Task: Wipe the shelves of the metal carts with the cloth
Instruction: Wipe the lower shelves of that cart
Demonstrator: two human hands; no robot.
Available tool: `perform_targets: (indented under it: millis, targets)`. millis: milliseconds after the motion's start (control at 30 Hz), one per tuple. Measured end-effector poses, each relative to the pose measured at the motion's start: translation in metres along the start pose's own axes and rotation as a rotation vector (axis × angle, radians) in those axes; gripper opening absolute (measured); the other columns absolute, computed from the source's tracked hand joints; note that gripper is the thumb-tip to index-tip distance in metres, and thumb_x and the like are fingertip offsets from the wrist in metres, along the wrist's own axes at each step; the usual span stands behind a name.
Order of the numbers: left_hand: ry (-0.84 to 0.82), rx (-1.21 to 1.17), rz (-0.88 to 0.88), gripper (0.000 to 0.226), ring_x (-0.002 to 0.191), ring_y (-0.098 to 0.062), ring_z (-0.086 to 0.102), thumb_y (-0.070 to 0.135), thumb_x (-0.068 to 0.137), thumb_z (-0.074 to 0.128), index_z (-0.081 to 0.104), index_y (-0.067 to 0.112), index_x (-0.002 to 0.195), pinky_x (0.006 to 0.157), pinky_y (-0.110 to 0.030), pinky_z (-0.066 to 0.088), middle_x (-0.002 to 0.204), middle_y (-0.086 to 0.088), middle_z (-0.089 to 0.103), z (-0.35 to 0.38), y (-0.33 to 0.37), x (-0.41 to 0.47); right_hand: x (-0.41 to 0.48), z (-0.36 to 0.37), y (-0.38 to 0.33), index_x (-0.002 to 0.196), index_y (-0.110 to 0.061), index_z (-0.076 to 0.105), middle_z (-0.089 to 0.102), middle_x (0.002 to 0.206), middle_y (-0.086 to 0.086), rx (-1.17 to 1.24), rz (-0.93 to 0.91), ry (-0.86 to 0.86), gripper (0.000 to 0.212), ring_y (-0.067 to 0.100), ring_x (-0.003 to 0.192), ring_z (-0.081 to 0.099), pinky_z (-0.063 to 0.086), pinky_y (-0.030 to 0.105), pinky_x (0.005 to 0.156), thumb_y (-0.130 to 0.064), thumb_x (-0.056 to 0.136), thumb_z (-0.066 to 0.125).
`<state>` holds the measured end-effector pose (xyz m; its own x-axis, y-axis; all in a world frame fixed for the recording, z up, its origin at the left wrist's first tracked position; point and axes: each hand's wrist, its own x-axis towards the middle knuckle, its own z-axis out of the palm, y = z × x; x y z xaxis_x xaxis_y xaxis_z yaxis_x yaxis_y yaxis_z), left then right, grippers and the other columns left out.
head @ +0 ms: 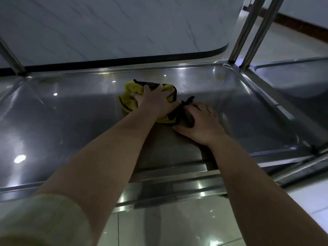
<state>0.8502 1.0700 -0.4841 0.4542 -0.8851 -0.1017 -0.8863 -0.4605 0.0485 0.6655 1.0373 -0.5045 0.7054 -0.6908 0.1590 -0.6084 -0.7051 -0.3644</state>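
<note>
Soft cloth (128,100) under both hands, mid-shelf (71,121) on the metal cart.
Light and limp, it likely slides easily on slick steel; a spread palm on its middle suits best. It is yellow, black-trimmed and crumpled. The left hand (154,102) lies flat on it; the right hand (201,122) covers its black corner, pinching or pressing, I cannot tell.

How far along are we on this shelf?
Midway at best. Near part of the shelf shows no marks. In hand: left hand presses the yellow cloth mid-shelf, right hand holds its dark edge. Left: yellowish smears along the far rim, and the neighbouring cart's shelf.
</note>
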Motion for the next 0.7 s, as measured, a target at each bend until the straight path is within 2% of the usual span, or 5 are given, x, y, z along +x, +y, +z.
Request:
perform_targets:
  millis: [133, 233, 467, 600, 700]
  targets:
    - [0.022, -0.010, 0.050, 0.065, 0.145, -0.037, 0.003, 0.081, 0.082, 0.018, 0.012, 0.060, 0.143, 0.102, -0.077, 0.004, 0.162, 0.015, 0.006, 0.012, -0.005, -0.067, -0.001, -0.003, -0.001, 0.130, -0.031, 0.046, 0.038, 0.132, 0.000, 0.016, -0.006, -0.074, 0.082, 0.024, 0.129, 0.028, 0.018, 0.035, 0.105, -0.070, 0.058, 0.045]
    - [0.037, -0.033, 0.072, 0.068, 0.146, -0.033, 0.002, 0.085, 0.076, 0.010, 0.009, 0.063, 0.140, 0.102, -0.075, 0.005, 0.161, 0.019, 0.003, 0.023, -0.009, -0.123, -0.003, -0.005, 0.001, 0.124, -0.038, 0.054, 0.041, 0.128, -0.003, 0.124, -0.003, -0.064, 0.063, 0.023, 0.128, 0.029, 0.014, 0.031, 0.103, -0.055, 0.064, 0.041]
    - [-0.001, -0.199, 0.103, 0.064, 0.148, -0.025, -0.001, 0.081, 0.083, 0.007, 0.021, 0.060, 0.142, 0.106, -0.074, -0.004, 0.160, 0.023, 0.005, 0.011, -0.011, -0.174, -0.001, -0.006, -0.004, 0.120, -0.032, 0.064, 0.053, 0.125, 0.000, 0.162, 0.051, -0.017, 0.038, 0.027, 0.126, 0.037, 0.028, 0.037, 0.108, -0.025, 0.084, 0.058]
    - [0.148, -0.481, 0.061, 0.048, 0.145, -0.028, 0.016, 0.064, 0.095, 0.027, 0.045, 0.048, 0.136, 0.115, -0.057, 0.019, 0.158, 0.014, 0.025, -0.011, -0.040, -0.177, -0.007, -0.018, -0.012, 0.115, -0.022, 0.069, 0.064, 0.121, 0.000, 0.334, 0.158, -0.040, 0.026, 0.015, 0.113, 0.055, 0.037, 0.019, 0.087, -0.015, 0.090, 0.063]
    - [0.236, -0.412, 0.040, 0.034, 0.129, -0.029, 0.042, 0.043, 0.092, 0.053, 0.058, 0.039, 0.125, 0.108, -0.043, 0.034, 0.138, 0.003, 0.053, -0.020, -0.084, -0.177, -0.028, -0.029, -0.037, 0.110, -0.020, 0.070, 0.068, 0.105, -0.005, 0.506, 0.149, -0.010, 0.023, 0.014, 0.105, 0.062, 0.043, 0.017, 0.083, -0.013, 0.089, 0.067]
